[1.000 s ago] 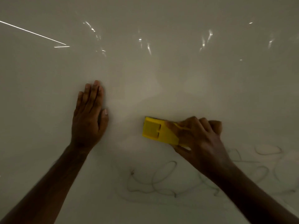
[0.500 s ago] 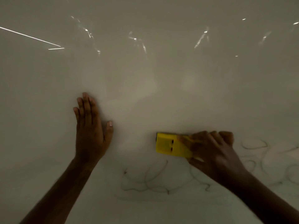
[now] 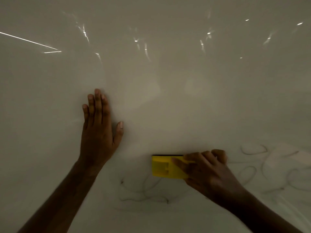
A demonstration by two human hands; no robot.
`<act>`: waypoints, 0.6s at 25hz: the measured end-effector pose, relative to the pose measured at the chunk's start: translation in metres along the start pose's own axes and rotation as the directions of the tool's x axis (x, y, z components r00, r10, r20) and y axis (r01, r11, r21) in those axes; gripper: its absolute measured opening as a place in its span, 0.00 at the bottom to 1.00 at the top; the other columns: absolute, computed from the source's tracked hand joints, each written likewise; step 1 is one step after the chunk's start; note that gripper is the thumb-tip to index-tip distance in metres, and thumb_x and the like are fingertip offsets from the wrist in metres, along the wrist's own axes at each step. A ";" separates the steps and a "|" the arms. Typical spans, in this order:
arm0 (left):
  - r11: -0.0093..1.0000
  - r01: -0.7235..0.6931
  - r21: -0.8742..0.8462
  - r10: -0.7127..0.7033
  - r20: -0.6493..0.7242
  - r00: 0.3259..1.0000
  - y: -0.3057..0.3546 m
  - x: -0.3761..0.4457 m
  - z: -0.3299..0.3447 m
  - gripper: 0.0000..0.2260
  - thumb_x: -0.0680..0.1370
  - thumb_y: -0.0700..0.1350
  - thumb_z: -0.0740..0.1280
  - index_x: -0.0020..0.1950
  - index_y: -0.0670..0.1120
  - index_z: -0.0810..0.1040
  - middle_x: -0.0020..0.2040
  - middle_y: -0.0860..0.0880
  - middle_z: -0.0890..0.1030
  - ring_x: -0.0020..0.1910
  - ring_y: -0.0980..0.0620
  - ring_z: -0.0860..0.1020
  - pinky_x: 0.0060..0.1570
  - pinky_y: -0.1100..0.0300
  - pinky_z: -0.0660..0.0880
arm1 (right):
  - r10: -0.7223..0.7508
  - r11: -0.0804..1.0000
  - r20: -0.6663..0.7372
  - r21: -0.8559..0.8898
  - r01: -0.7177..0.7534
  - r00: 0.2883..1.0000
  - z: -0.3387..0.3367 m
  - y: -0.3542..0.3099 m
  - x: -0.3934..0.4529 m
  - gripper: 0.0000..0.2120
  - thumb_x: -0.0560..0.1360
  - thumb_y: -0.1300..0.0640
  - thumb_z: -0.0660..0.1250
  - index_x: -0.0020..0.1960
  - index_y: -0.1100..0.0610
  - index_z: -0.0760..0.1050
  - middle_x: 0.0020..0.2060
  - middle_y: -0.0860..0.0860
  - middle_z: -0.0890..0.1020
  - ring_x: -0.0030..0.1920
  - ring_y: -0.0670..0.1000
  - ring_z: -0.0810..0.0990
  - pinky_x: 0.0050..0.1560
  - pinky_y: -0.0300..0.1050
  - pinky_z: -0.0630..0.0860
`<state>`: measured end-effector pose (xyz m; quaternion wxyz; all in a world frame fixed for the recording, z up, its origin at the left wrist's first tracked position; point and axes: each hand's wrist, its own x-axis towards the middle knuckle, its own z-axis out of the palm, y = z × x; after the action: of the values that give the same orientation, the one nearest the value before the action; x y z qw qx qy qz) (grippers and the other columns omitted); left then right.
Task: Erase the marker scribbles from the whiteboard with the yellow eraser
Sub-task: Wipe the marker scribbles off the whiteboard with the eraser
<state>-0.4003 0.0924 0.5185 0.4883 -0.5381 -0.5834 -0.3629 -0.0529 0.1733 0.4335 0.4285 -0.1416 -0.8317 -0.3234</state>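
Note:
A glossy whiteboard (image 3: 168, 81) fills the whole view in dim light. My right hand (image 3: 205, 172) grips the yellow eraser (image 3: 165, 168) by its right end and holds it flat on the board, its dark felt edge on top. Thin dark marker scribbles (image 3: 144, 192) loop just below the eraser, and more scribbles (image 3: 262, 167) curl to the right of my right hand. My left hand (image 3: 99, 128) presses flat on the board with straight fingers, to the left of and above the eraser.
Small light reflections (image 3: 85, 35) streak the upper part of the board. A wiped, paler patch (image 3: 286, 158) shows among the scribbles at the right.
My right hand has slid the eraser down the board, closer to the lower scribbles. My left hand stays flat but sits lower in the view, as the view has shifted.

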 end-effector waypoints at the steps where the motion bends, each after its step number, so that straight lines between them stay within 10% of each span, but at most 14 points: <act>1: 1.000 -0.020 0.006 0.020 0.001 1.000 0.004 0.001 0.000 0.37 0.86 0.54 0.56 0.87 0.34 0.49 0.88 0.34 0.49 0.88 0.38 0.44 0.87 0.42 0.44 | 0.031 0.999 -0.013 -0.011 -0.031 0.999 -0.010 0.012 -0.005 0.29 0.77 0.44 0.69 0.77 0.41 0.69 0.59 0.47 0.79 0.52 0.54 0.78 0.53 0.54 0.66; 6: 0.994 -0.110 0.007 0.110 -0.016 0.994 0.058 0.029 0.005 0.37 0.87 0.56 0.55 0.87 0.34 0.49 0.87 0.33 0.50 0.88 0.34 0.48 0.87 0.40 0.44 | 0.308 0.947 -0.235 -0.018 -0.321 0.922 -0.047 0.067 0.035 0.28 0.75 0.44 0.76 0.74 0.43 0.75 0.57 0.51 0.80 0.51 0.58 0.75 0.55 0.51 0.61; 15: 0.993 -0.116 -0.005 0.116 -0.011 0.993 0.094 0.033 0.009 0.37 0.87 0.56 0.55 0.87 0.34 0.48 0.88 0.33 0.49 0.88 0.35 0.45 0.87 0.39 0.44 | 0.137 0.987 -0.014 -0.079 -0.138 0.990 -0.045 0.069 -0.053 0.29 0.78 0.44 0.70 0.78 0.40 0.69 0.60 0.48 0.80 0.55 0.56 0.79 0.54 0.56 0.67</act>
<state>-0.3074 0.1247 0.5385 0.5103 -0.5705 -0.5475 -0.3381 0.0415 0.1976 0.4387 0.4475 -0.2142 -0.8044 -0.3267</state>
